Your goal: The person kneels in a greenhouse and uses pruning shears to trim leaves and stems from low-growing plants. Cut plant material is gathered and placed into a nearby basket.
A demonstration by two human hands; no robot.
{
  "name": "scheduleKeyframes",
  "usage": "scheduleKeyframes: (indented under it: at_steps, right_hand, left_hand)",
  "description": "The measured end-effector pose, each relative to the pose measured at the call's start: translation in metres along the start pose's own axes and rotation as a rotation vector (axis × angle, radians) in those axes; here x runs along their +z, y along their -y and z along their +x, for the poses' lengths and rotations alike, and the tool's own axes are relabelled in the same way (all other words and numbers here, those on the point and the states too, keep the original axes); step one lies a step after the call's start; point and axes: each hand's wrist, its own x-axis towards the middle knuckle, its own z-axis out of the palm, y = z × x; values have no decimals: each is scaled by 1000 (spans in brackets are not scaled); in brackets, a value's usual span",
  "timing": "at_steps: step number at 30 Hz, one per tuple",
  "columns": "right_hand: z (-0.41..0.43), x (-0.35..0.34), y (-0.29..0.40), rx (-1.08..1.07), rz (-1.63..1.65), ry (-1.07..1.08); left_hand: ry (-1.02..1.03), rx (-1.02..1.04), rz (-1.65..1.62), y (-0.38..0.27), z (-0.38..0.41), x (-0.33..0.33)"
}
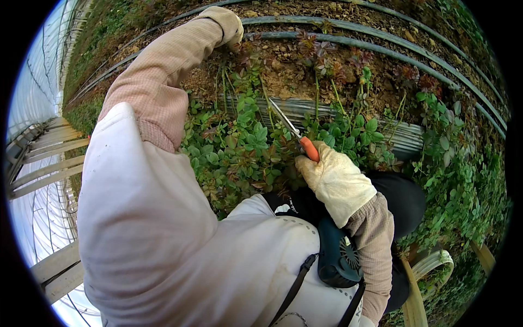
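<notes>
My right hand [337, 178], in a pale work glove, is closed round the orange handle of a pair of pruning shears [295, 133]. The metal tip points up and left, over leafy plants [253, 139] that look like rose bushes. My left hand [237, 34], also gloved, is stretched out at the top, by the reddish shoots [251, 55]. Only its cuff and part of the glove show; the fingers are hidden, so I cannot tell if it grips a stem.
Dark hoses [347, 41] run over brown soil beyond the plants. Ribbed plastic sheeting [404, 135] lies among the stems. A dark green device [337, 261] hangs at my waist on straps. Wooden slats [53, 171] and greenhouse film stand at the left.
</notes>
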Motion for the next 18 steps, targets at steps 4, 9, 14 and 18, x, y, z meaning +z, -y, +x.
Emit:
scheduleKeyframes:
  at_steps: [4, 9, 14, 18]
  right_hand:
    - [3, -2, 0, -2, -4, 4]
    - [6, -4, 3, -3, -8, 16]
    - [8, -5, 4, 1, -6, 16]
    - [9, -2, 5, 8, -24, 31]
  left_hand:
    - [7, 9, 23, -2, 1, -3]
    - [29, 22, 55, -6, -3, -3]
    - [36, 59, 141, -20, -32, -23]
    - [85, 134, 67, -5, 43, 23]
